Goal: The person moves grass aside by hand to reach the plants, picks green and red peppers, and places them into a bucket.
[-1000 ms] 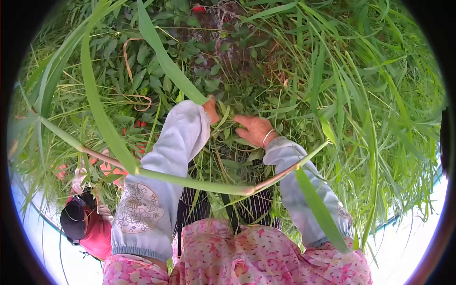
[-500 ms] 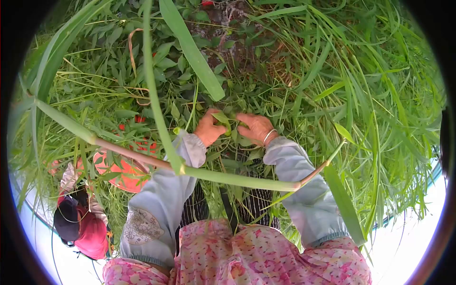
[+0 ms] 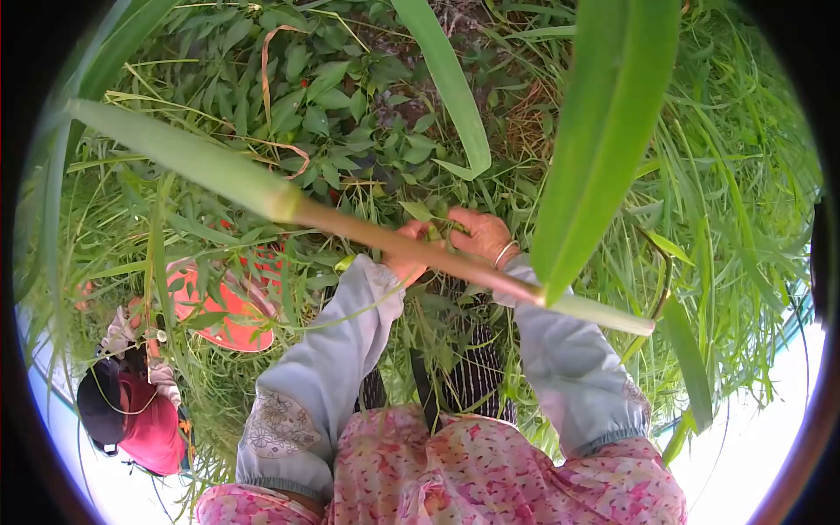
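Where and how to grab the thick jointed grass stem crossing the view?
I'd pinch the thick jointed grass stem mid-length on its bare brown section, from the wearer's side. That stretch is leafless between two joints; the broad green leaf springs from the right-hand joint and points away from the wearer.

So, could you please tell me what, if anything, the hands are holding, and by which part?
The left hand and right hand are close together by a green leaf, but whether either holds it, and where, cannot be told.
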Available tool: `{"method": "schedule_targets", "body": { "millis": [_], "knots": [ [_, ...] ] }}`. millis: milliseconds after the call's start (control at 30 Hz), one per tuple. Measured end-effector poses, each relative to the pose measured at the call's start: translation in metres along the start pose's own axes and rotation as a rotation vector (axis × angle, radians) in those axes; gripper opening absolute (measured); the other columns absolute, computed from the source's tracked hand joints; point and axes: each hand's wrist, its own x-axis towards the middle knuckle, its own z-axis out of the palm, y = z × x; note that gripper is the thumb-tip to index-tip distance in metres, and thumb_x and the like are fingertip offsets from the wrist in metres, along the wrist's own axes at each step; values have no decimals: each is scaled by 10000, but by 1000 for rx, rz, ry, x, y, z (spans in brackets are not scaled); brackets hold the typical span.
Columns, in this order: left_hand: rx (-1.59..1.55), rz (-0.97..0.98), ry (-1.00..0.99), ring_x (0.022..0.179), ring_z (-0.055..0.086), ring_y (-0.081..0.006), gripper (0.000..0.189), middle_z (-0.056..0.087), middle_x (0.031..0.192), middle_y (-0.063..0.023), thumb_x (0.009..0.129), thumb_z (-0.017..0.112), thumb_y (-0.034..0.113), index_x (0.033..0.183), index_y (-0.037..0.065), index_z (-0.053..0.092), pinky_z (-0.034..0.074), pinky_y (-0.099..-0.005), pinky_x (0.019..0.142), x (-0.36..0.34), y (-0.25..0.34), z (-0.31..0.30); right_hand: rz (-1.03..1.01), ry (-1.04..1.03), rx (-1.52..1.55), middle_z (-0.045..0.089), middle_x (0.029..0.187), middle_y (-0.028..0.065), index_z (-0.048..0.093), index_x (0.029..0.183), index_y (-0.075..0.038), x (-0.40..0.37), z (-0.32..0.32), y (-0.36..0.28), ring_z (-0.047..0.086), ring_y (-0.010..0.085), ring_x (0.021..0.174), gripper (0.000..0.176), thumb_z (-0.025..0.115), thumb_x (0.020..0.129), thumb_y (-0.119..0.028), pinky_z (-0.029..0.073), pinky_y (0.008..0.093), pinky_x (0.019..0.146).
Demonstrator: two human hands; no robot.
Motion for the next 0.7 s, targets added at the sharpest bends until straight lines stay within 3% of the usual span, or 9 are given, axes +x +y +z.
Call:
{"method": "schedule_targets", "body": {
  "millis": [133,200,267,300,533,667,700],
  "knots": [
    [-256,135,7,832,583,-119,292,604,910,-54,856,605,139,1126,81,509,489,-205,634,-17,0,-12,21,-34,99,607,938,143,556,1053,-133,1,15,26,580,337,848,300,590,778,-249,464,407,728],
    [-422,172,19,827,592,-139,258,605,910,-49,879,587,193,1109,96,519,500,-254,693,-33,12,-14,44,-97,87,609,945,141,557,1051,-134,3,22,40,582,334,854,291,592,788,-253,466,402,734],
    [-550,169,34,836,589,-144,253,601,917,-53,887,574,213,1105,98,521,497,-272,731,-47,13,-17,56,-46,6,612,952,137,559,1045,-131,-2,9,15,585,332,859,282,594,796,-258,468,398,737],
    [-529,273,61,858,570,-154,253,587,911,-62,901,544,242,1090,75,521,470,-304,793,-49,2,-20,65,-21,-32,614,955,135,560,1043,-129,-5,3,1,586,331,862,277,595,800,-260,469,396,739],
    [-525,253,61,810,519,-171,270,549,875,-79,899,532,260,1047,35,505,420,-301,759,-113,50,-15,122,8,-108,616,951,128,578,1004,-116,-3,0,-17,585,336,854,217,604,818,-225,481,367,739],
    [-134,323,140,786,490,-124,196,540,848,-53,893,534,221,964,43,494,395,-268,723,-115,69,-38,-41,81,-245,613,942,126,570,991,-134,-5,7,-6,585,352,818,224,604,781,-204,474,431,703],
    [-5,339,186,745,476,-96,107,532,836,-32,865,527,127,927,52,484,390,-242,674,-107,77,-39,-46,90,-234,610,930,126,568,988,-136,-4,5,-9,585,351,814,222,605,779,-202,475,430,700]
  ]
}}
